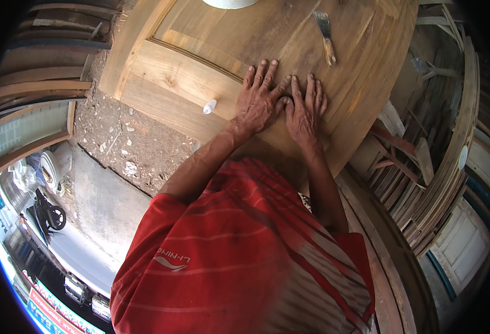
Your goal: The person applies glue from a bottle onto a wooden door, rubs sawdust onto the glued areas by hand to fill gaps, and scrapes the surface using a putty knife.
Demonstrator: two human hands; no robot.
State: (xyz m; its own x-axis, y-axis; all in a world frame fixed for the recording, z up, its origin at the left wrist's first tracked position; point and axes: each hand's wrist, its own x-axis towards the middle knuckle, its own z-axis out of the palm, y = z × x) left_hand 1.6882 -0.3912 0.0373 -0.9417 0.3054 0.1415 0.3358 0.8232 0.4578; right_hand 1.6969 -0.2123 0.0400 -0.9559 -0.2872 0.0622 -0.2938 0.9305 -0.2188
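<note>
Both palms rest on a brown wooden panel door (184, 72) that lies flat in front of me. My left hand (259, 103) is spread on the wood near the edge of a recessed panel, fingers pointing away from me. Just to its right, my right hand (306, 108) lies with fingers stretched out, the thumbs touching or nearly so. Neither hand holds anything. A small white bottle (209, 106) lies on the door left of my left wrist. Beyond my right hand is a putty knife (325, 39) with a wooden handle and a stained blade.
The base of a white round container (229, 3) shows at the top edge. Stacked planks (423, 211) stand along the right, and boards (45, 83) on the left. Littered dirt ground (128, 139) and a concrete slab (103, 195) lie below the door on the left.
</note>
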